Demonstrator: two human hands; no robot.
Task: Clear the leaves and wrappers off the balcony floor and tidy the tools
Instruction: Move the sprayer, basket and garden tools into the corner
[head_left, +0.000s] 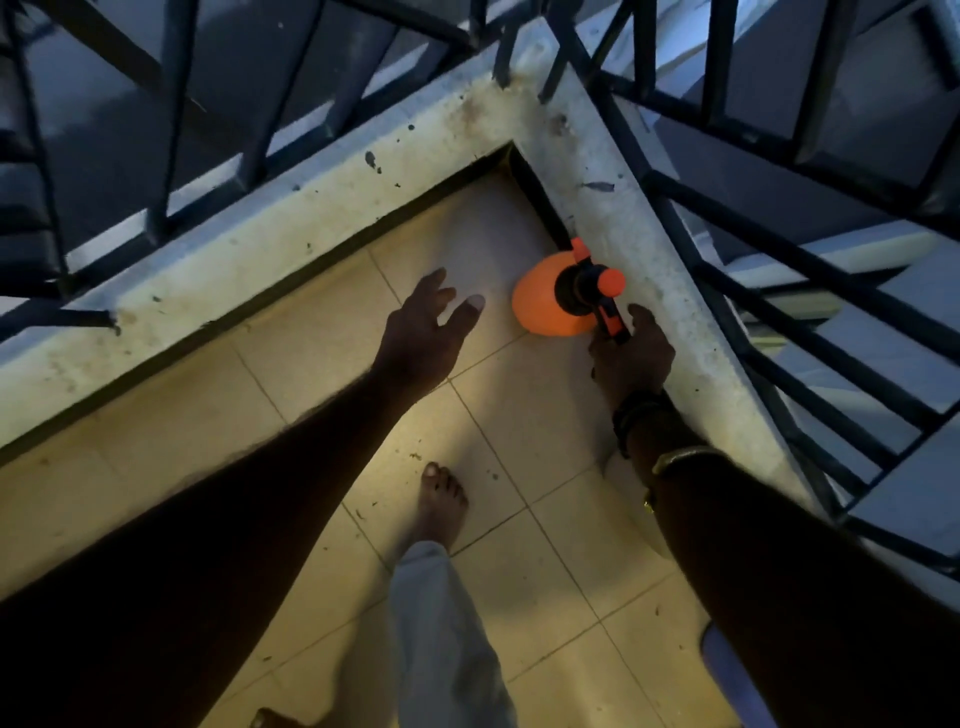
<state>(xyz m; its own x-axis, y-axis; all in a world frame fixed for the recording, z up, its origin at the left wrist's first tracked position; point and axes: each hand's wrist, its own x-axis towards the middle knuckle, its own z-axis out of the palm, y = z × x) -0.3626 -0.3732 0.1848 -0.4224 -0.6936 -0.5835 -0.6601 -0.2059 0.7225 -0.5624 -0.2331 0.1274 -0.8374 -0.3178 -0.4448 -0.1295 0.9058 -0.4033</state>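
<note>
An orange spray bottle (545, 304) with a black and orange pump head stands on the tiled balcony floor (322, 353), close to the corner under the low wall. My right hand (631, 358) is closed around its handle from the near side. To the left of the bottle my left hand (428, 325) hovers over the tiles with fingers spread, holding nothing. Small dark leaf bits (415, 457) are scattered on the tiles near my bare foot (441, 499).
A stained white concrete ledge (291, 228) with dark metal railing bars (176, 119) encloses the corner on the far and right sides. A pale blue object (727, 670) shows at the lower right edge. My other foot (270, 719) is at the bottom.
</note>
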